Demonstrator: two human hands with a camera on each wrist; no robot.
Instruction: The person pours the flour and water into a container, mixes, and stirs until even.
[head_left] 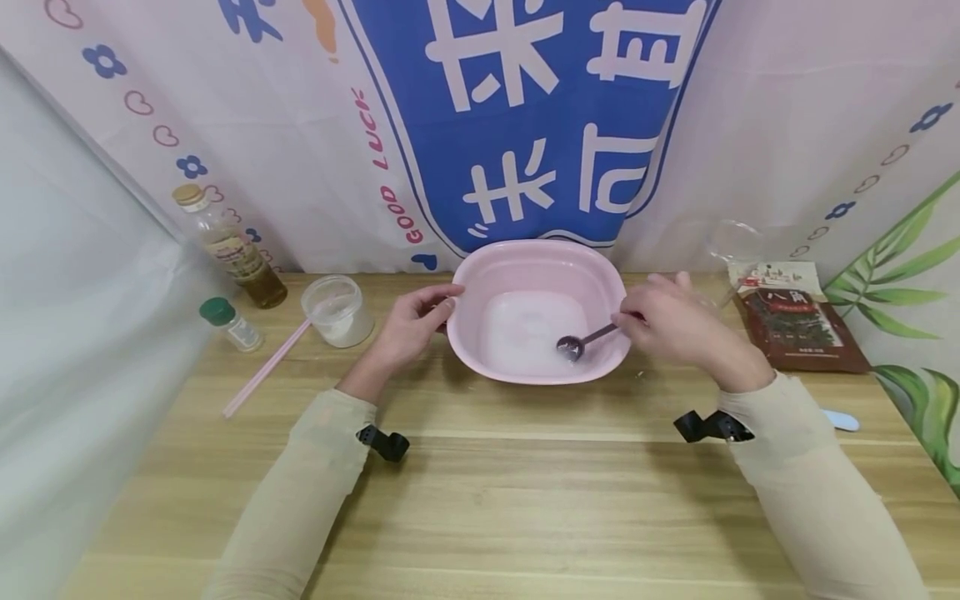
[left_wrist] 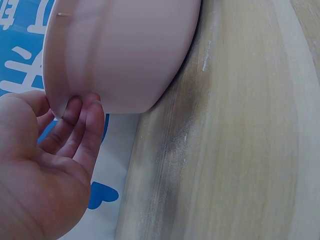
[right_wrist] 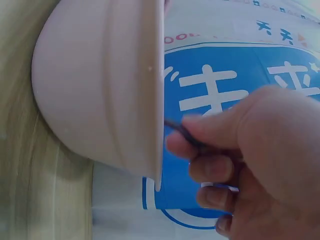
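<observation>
A pink plastic basin [head_left: 540, 254] stands on the wooden table with a cloudy whitish liquid [head_left: 517, 329] in its bottom. My left hand [head_left: 408, 329] grips the basin's left rim; in the left wrist view its fingertips [left_wrist: 92, 107] curl under the lip. Between thumb and fingers, my right hand [head_left: 667, 321] pinches the dark handle of a small spoon [head_left: 572, 347] over the right rim. The spoon's bowl is down at the liquid, near the basin's front right. From the right wrist view, only the handle [right_wrist: 182, 132] shows, the bowl hidden behind the basin wall.
Left of the basin are an open tub of white powder [head_left: 337, 312], pink chopsticks [head_left: 266, 371], a green-capped jar [head_left: 231, 323] and a cork-topped oil bottle [head_left: 236, 254]. To the right lies a brown spice packet [head_left: 798, 321]. A printed curtain [head_left: 300, 167] hangs behind.
</observation>
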